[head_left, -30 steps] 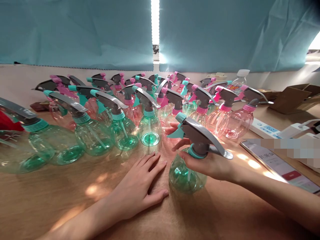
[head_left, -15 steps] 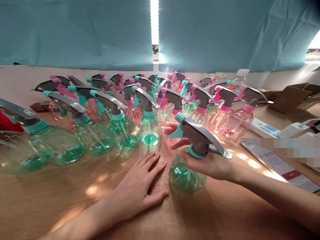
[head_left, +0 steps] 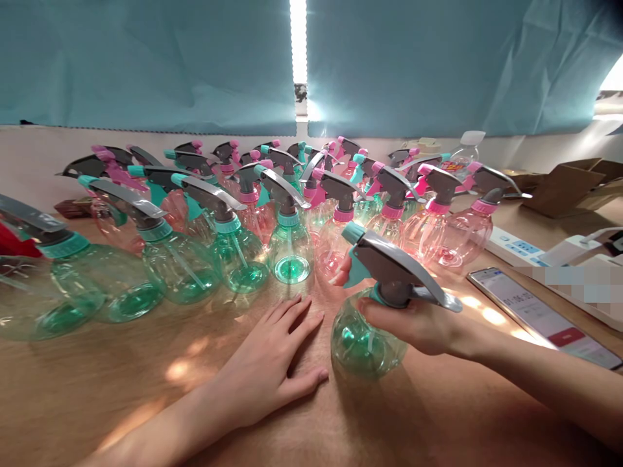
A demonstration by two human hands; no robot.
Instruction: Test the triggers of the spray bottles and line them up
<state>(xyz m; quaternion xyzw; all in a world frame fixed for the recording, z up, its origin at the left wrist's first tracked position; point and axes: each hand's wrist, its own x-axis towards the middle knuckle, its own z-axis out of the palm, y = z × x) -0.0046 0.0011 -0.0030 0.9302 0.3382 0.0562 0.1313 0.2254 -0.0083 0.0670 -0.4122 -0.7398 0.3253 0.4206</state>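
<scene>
My right hand is closed around the neck of a green spray bottle with a grey head and a teal nozzle pointing left and away. Its thumb wraps the near side of the neck, and fingertips show at the teal trigger. The bottle is upright, close to the tabletop; I cannot tell if its base touches. My left hand lies flat on the wooden table, fingers spread and holding nothing, just left of that bottle. Beyond its fingertips stands another green spray bottle.
Several green spray bottles line the left side, with pink spray bottles behind and to the right. A phone, a white power strip and a cardboard box lie at the right. A blue curtain hangs behind.
My right fingers have closed in from stretched out onto the trigger of the green spray bottle, which has shifted slightly right. My left hand stays in place.
</scene>
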